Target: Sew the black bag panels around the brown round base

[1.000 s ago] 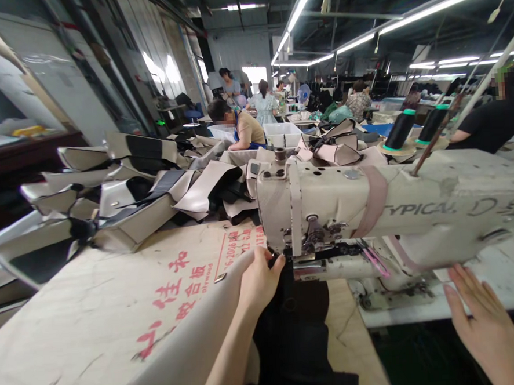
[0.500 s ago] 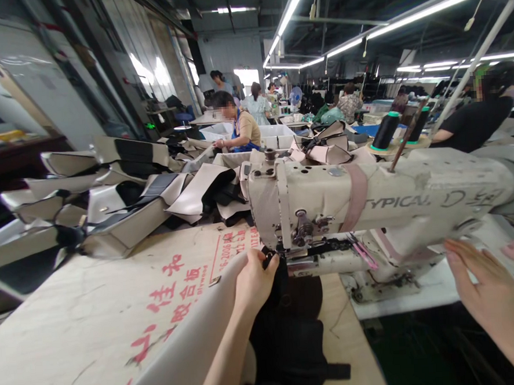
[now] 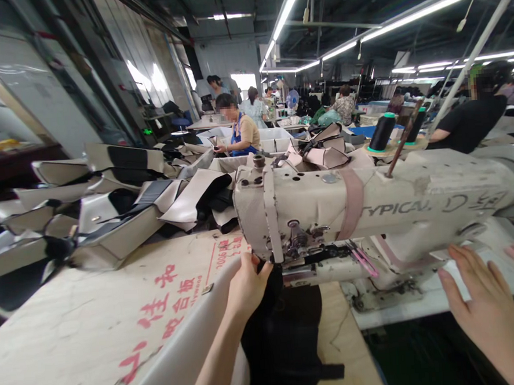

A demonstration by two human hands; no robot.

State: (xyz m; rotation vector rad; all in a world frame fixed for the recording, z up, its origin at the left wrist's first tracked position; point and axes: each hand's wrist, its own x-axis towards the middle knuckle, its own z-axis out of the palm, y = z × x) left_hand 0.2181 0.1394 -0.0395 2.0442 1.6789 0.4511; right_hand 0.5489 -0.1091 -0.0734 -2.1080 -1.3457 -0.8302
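A white sewing machine (image 3: 318, 194) stands in front of me, with a narrow cylinder-shaped bed under its head. My left hand (image 3: 248, 283) pinches the edge of a bag piece right beside the presser foot. The outer side of this piece is a smooth light-grey panel (image 3: 191, 330), and black fabric (image 3: 287, 330) hangs below the bed. My fingers and the machine head hide the spot under the needle. To the right, my right hand (image 3: 485, 303) is held near the machine's column, fingers apart and with nothing in it.
A plywood board (image 3: 73, 320) with red lettering forms the left worktop. Beige-and-black bag pieces (image 3: 120, 230) are heaped behind it. Pink-handled snips (image 3: 364, 261) lie by the machine bed. Black thread cones (image 3: 381, 132) stand behind the machine. A co-worker (image 3: 244, 126) sits beyond.
My right hand has turned a little and its fingers have spread wider. The left hand keeps its pinch by the presser foot. The whole view has shifted slightly.
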